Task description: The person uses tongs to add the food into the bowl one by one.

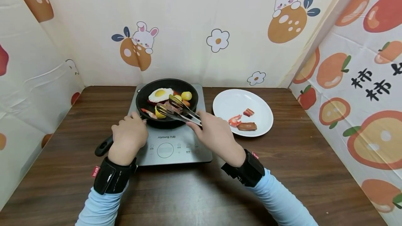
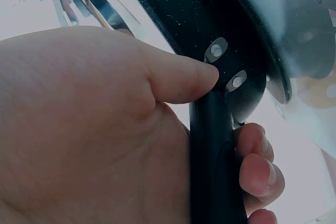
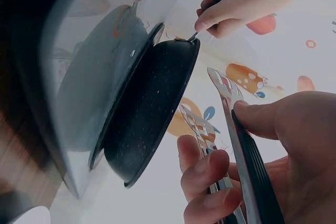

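My left hand (image 1: 130, 137) grips the black handle (image 2: 212, 166) of a frying pan (image 3: 152, 103), thumb along its top near the two rivets. In my right hand (image 1: 218, 133) are metal serving tongs (image 3: 241, 145), held between thumb and fingers with the two arms apart. Their slotted tips reach over the pan's food, at a brown piece of meat (image 1: 172, 107); I cannot tell whether they pinch it. Around it in the pan lie a fried egg (image 1: 159, 95), yellow balls (image 1: 186, 96), a yellow piece (image 1: 159, 113) and a shrimp (image 1: 149, 113).
The pan sits on a grey induction cooker (image 1: 176, 149) at the back of the wooden table (image 1: 182, 198). Right of it stands a white plate (image 1: 226, 102) with a shrimp (image 1: 235, 120), a sausage (image 1: 247, 126) and a bacon piece (image 1: 248, 112). Patterned cloth walls (image 1: 185, 9) enclose the table's back and sides.
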`<state>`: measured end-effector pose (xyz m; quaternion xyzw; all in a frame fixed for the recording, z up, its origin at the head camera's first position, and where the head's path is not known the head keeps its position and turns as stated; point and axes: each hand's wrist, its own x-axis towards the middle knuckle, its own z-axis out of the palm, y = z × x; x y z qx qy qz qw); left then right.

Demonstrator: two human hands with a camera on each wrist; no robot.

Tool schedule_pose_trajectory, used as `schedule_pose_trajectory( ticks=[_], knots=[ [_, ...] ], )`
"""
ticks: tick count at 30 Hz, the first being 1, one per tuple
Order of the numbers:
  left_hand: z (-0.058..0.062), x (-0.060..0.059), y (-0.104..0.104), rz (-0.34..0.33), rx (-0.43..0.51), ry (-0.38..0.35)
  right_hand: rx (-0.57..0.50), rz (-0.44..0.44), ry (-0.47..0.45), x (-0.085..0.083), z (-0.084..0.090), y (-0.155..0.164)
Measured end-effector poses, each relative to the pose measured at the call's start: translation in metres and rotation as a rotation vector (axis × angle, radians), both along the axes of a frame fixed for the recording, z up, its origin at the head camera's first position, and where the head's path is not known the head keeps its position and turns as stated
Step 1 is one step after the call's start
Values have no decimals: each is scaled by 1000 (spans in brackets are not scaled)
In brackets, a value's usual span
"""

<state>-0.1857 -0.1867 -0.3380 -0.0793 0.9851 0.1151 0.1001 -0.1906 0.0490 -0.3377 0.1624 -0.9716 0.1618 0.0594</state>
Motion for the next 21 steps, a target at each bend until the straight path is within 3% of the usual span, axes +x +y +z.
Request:
schedule_pose_trajectory(
  ticks=[14,21],
  knots=[
    [-3,-2,-1,-6,-11,5,9,-52,78,4,-2,31],
    [-1,-1,-1,-6,-3,12,-5,-120,37,7,-1,45]
  ],
)
